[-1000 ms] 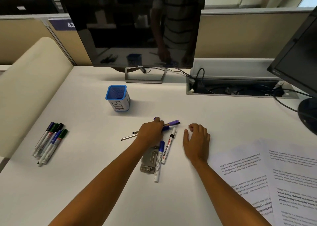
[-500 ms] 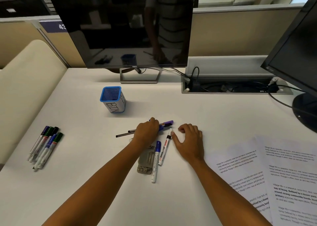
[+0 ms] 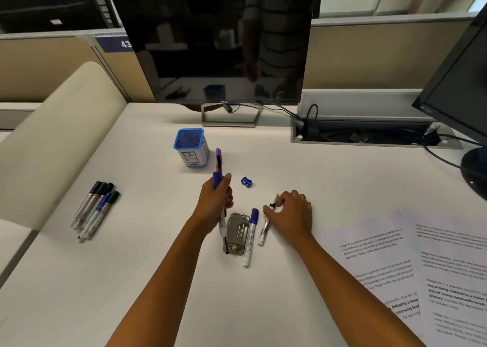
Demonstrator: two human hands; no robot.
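The purple pens [image 3: 218,162], gripped upright at centre by the left hand [image 3: 214,207], should be lowered, bunched, into the blue bin [image 3: 192,158] just above; a black-capped marker [image 3: 264,230] is pinched by the right hand [image 3: 290,215].

A bundle of slim pens [image 3: 218,162], one purple-capped, one blue-capped and the others thin and dark, stands nearly upright in the left hand [image 3: 214,204], while a white marker with a black cap [image 3: 264,232] lies on the white desk [image 3: 158,267], its cap end pinched by the right hand [image 3: 292,213].
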